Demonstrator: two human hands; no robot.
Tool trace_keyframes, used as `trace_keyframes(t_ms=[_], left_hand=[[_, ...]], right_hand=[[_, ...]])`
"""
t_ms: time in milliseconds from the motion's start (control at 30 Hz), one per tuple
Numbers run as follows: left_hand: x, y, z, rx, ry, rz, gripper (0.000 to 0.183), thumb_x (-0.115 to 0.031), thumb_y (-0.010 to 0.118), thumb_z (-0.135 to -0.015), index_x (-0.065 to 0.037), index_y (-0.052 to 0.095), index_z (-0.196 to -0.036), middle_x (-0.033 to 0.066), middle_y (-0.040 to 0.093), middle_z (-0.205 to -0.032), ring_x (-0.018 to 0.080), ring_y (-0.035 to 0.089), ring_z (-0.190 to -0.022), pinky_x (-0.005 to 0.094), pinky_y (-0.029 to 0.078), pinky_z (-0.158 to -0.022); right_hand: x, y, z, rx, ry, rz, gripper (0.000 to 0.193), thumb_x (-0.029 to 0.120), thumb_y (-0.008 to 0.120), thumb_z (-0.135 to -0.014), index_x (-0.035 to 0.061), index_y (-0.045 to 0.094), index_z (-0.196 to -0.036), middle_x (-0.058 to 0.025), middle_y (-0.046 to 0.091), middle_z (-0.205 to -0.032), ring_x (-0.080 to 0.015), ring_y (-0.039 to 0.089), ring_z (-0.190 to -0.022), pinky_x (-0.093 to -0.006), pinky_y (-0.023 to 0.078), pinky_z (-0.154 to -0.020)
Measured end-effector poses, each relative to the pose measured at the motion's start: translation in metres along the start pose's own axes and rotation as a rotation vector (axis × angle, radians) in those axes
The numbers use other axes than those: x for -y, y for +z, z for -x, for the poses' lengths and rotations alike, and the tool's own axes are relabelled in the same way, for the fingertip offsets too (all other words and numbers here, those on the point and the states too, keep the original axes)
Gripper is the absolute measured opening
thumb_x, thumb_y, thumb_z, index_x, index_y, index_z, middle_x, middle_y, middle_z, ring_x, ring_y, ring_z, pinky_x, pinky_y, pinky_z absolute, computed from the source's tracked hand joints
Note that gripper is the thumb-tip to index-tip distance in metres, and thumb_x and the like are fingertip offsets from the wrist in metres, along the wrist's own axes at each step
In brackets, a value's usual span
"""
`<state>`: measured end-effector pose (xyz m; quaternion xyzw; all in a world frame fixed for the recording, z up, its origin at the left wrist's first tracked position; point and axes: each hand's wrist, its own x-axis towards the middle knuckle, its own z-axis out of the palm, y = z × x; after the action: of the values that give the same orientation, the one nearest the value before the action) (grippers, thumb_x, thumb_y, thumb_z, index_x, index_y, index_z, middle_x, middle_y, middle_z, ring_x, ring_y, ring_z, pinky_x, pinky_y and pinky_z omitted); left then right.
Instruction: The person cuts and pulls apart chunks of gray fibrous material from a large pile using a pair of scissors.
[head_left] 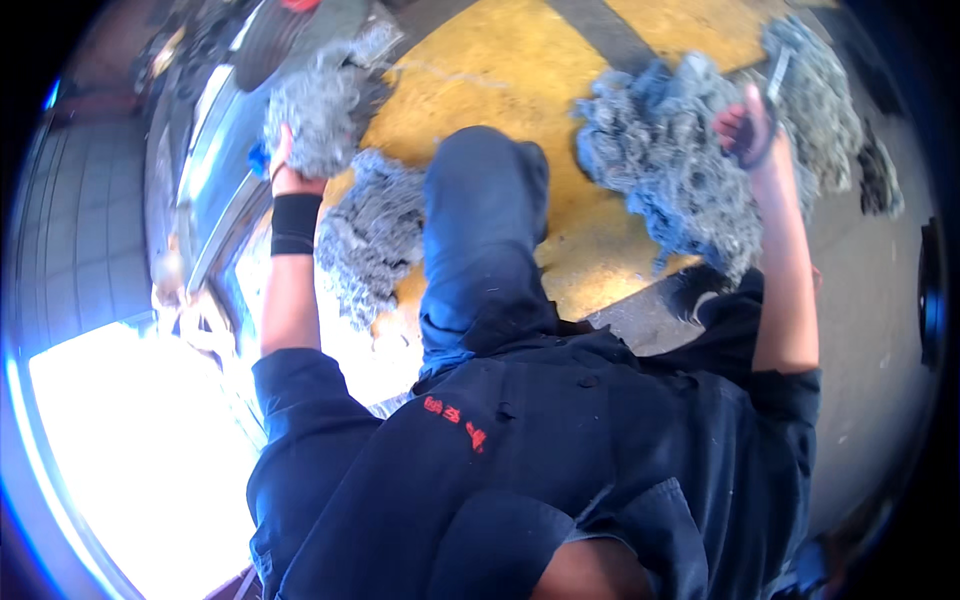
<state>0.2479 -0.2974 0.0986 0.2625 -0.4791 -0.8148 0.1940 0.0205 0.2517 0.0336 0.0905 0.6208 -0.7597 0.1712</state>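
I am losing most of the left hand's (284,162) fingers behind the grey clump (322,115) it is holding up. The right hand (750,135) is curling around a thin tool (779,72), blurring too much for me to name its kind, and is standing over the big clump (665,150). That one is lying on the yellow floor (480,75) and running into the pale clump (820,115); I cannot tell where either is ending. Glare (140,450) is washing out the lower left. I am counting five clumps: those three, the lower clump (375,230) between the left arm and one knee (482,180), and a small dark clump (880,175) at the far right. One wristband (296,224) is showing.
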Motion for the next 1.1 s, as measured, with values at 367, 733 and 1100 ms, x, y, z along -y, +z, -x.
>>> trace_keyframes(t_ms=[367,733,1100], left_hand=[[-0.032,-0.234,0.135,-0.422,0.002,0.168,0.061,-0.045,0.055,-0.085,-0.005,0.044,-0.129,0.0142,0.050,-0.129,0.0348,0.047,-0.118,0.0538,0.035,-0.099],[-0.003,-0.191,-0.017,-0.650,-0.064,-0.643,0.057,-0.031,0.064,-0.074,-0.002,0.051,-0.121,0.0133,0.052,-0.121,0.0272,0.053,-0.102,0.0383,0.046,-0.081],[0.312,0.309,-0.048,0.857,0.338,-1.168,0.070,-0.024,0.082,-0.059,-0.001,0.050,-0.116,0.0150,0.054,-0.114,0.0253,0.051,-0.107,0.0347,0.040,-0.092]], right_hand=[[-0.003,-0.017,0.011,-0.129,0.012,-0.001,0.049,0.048,0.064,-0.081,0.0010,0.056,-0.090,-0.0101,0.063,-0.085,-0.0195,0.064,-0.080,-0.0249,0.048,-0.065],[0.050,-0.109,0.022,-0.308,-0.332,-0.342,0.041,0.039,0.068,-0.080,-0.0005,0.058,-0.085,-0.0099,0.062,-0.077,-0.0194,0.063,-0.071,-0.0245,0.049,-0.063],[0.064,-0.131,0.041,-0.615,-0.317,-0.538,0.020,0.021,0.058,-0.080,0.0092,0.052,-0.065,-0.0018,0.051,-0.059,-0.0137,0.054,-0.052,-0.0250,0.041,-0.047]])
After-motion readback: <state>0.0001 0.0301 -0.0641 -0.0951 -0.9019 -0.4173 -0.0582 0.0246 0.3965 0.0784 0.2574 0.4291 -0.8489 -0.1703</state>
